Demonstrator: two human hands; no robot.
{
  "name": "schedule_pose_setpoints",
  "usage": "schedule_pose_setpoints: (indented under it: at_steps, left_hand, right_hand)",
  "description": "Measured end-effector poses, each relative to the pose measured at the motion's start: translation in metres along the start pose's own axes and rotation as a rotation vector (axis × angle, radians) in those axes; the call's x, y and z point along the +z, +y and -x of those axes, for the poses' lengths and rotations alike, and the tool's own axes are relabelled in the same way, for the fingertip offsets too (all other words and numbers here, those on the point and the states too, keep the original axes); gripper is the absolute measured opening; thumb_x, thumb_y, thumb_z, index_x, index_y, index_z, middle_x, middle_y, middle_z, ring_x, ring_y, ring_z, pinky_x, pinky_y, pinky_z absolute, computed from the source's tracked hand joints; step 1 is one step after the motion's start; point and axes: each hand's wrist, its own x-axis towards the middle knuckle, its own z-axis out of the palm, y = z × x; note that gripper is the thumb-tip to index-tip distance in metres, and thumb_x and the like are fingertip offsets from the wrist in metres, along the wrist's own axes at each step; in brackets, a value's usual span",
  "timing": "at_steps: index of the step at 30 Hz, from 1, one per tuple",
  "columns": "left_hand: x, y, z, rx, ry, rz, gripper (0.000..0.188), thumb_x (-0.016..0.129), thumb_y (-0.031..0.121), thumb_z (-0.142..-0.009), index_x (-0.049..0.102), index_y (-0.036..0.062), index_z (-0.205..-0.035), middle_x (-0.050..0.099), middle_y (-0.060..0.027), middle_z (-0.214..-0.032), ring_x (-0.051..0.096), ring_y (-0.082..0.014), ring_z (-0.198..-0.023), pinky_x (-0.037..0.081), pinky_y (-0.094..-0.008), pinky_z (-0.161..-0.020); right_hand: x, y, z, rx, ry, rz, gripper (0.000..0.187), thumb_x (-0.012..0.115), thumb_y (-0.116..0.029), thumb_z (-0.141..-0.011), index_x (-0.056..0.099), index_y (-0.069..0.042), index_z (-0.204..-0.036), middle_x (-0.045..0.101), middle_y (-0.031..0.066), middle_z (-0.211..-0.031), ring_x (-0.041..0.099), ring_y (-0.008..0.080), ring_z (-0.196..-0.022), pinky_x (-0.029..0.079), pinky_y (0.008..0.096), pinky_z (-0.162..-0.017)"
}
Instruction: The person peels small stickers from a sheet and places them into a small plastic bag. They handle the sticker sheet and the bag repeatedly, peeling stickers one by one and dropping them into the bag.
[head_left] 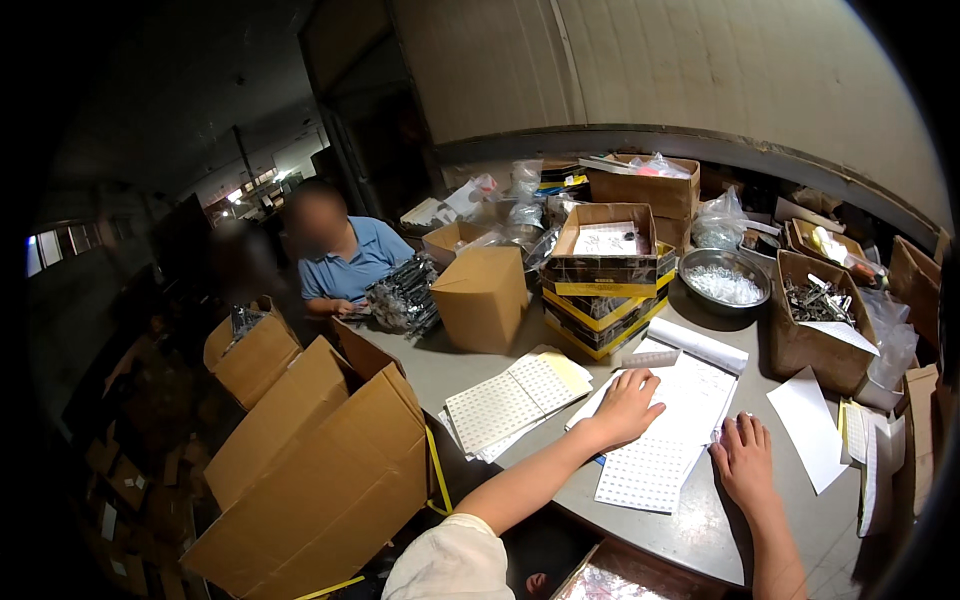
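Note:
My left hand (pixel 630 406) lies with its fingers spread over a writing pad (pixel 700 385), whose top sheets are folded back. Beneath its near end is a white sheet of small printed labels (pixel 645 476). Just right of the papers, my right hand (pixel 745 458) rests on the grey table (pixel 790 525) with its fingers curled. A tiny pale thing shows by its thumb and forefinger, too small to make out. Left of my left hand lies a stack of label sheets (pixel 515 400). A loose white sheet (pixel 812 430) is to the right of my right hand.
Black-and-yellow boxes (pixel 605 310), a metal bowl of clear pieces (pixel 725 283) and a carton of metal parts (pixel 820 320) line the far side. A person in blue (pixel 355 255) handles dark bagged items (pixel 405 295). Large cartons (pixel 320 490) stand left; an open box (pixel 640 578) is below.

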Motion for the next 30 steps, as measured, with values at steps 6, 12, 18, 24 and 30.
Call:
schedule_pose_setpoints:
  at_steps: [6,12,18,24,30]
  left_hand:
    - [0.016,-0.01,-0.005,0.043,0.06,0.03,0.048,0.069,0.029,-0.097,0.06,-0.0023,-0.131,0.056,-0.0241,-0.136,0.051,-0.0425,-0.13,0.041,-0.0509,-0.112]
    - [0.017,-0.03,-0.003,0.097,0.044,0.069,0.045,0.07,0.022,-0.094,0.061,-0.0061,-0.129,0.059,-0.0295,-0.132,0.051,-0.0457,-0.129,0.038,-0.0525,-0.114]
    - [0.007,-0.04,-0.021,0.263,-0.169,-0.167,0.056,0.067,0.031,-0.1,0.057,-0.0069,-0.14,0.058,-0.031,-0.135,0.06,-0.0411,-0.113,0.05,-0.0491,-0.1]
    - [0.063,-0.077,-0.048,0.504,0.257,-0.335,0.056,0.065,0.034,-0.102,0.057,-0.0017,-0.144,0.059,-0.0267,-0.138,0.058,-0.0403,-0.122,0.047,-0.0507,-0.108]
    - [0.042,-0.116,-0.01,0.409,0.26,-0.442,0.056,0.064,0.035,-0.102,0.057,-0.0014,-0.144,0.059,-0.0262,-0.139,0.056,-0.0403,-0.125,0.046,-0.0505,-0.11]
  right_hand:
    - [-0.001,0.001,0.001,-0.028,0.072,0.004,0.055,0.066,-0.034,-0.097,0.058,0.002,-0.137,0.051,0.0309,-0.146,0.044,0.0474,-0.139,0.032,0.0576,-0.118]
    - [0.028,0.003,-0.011,0.101,-0.02,-0.176,0.044,0.061,-0.034,-0.099,0.065,0.0,-0.127,0.058,0.0299,-0.137,0.051,0.0479,-0.132,0.037,0.0597,-0.113]
    - [0.036,0.021,-0.019,0.009,0.091,-0.059,0.043,0.064,-0.038,-0.092,0.068,0.001,-0.108,0.063,0.0284,-0.119,0.059,0.0443,-0.118,0.045,0.06,-0.102]
    - [0.105,0.071,-0.035,-0.383,0.762,0.215,0.043,0.063,-0.045,-0.094,0.064,-0.004,-0.079,0.065,0.0204,-0.089,0.061,0.0346,-0.079,0.048,0.0509,-0.072]
    - [0.093,0.002,-0.044,-0.495,1.18,0.387,0.039,0.064,-0.041,-0.091,0.065,-0.005,-0.077,0.063,0.0162,-0.084,0.059,0.0333,-0.077,0.046,0.053,-0.066]
